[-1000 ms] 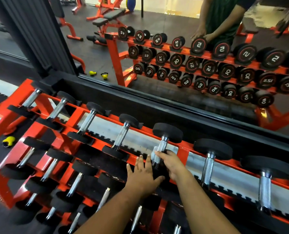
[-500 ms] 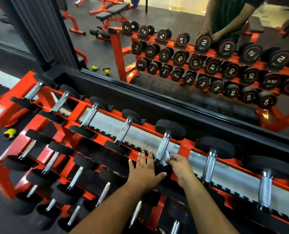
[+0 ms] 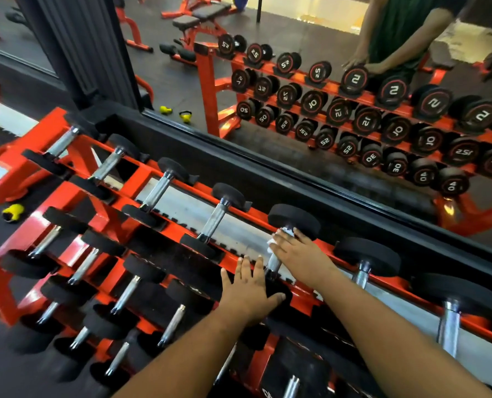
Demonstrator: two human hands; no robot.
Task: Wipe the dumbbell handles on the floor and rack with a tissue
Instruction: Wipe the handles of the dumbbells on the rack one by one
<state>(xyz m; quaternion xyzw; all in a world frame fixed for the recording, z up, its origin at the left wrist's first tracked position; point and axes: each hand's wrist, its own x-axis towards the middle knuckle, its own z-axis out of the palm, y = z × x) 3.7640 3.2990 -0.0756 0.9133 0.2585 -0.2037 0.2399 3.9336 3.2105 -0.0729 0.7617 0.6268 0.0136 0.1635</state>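
Observation:
A red three-tier rack (image 3: 141, 179) holds several black dumbbells with chrome handles. My right hand (image 3: 299, 254) wraps a white tissue (image 3: 272, 244) around the upper part of one top-row dumbbell's handle (image 3: 273, 264), just below its far head (image 3: 295, 219). My left hand (image 3: 249, 288) lies with straight fingers on that dumbbell's near black head, thumb out to the right. Most of the tissue is hidden under my right palm.
A wall mirror (image 3: 296, 81) behind the rack reflects the dumbbell rows, a person in a green top and benches. More top-row dumbbells (image 3: 365, 259) stand to the right and left (image 3: 219, 216). A yellow kettlebell (image 3: 13, 212) lies on the floor at left.
My right hand has slid the tissue up the handle from its lower end toward the far head. My left hand stays on the near head.

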